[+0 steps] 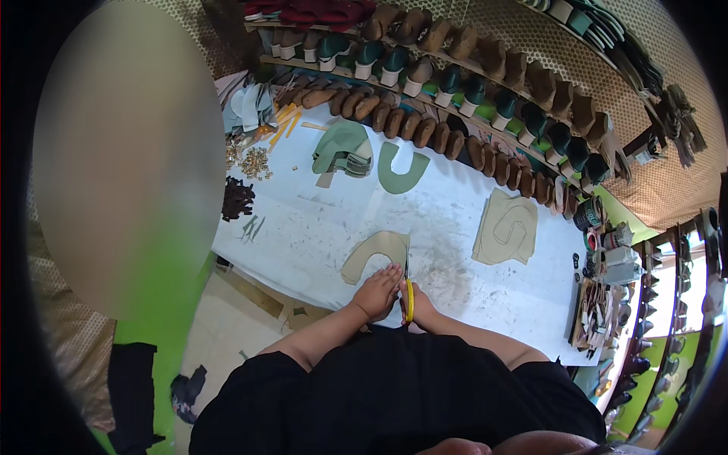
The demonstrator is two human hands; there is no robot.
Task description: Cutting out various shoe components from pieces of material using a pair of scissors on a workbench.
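Observation:
A beige U-shaped shoe-upper piece [369, 248] lies near the front edge of the white table, its curve pointing away from me. My left hand [379, 292] grips its right arm close to the end, fingers stretched over the top; the thumb is hard to make out. In my right hand [423, 305] is a pair of scissors [410, 299] with yellow handles. The blades point away from me along the piece's right edge. How far they stand apart I cannot tell.
Green cut pieces [341, 148] are stacked farther back, beside a single green U-shaped piece [403, 168]. Beige sheets [506, 227] lie at the right. Brown shoe lasts [423, 130] line the back edge below shelves of shoes. Small gold parts [254, 161] and dark strips [238, 199] are heaped left.

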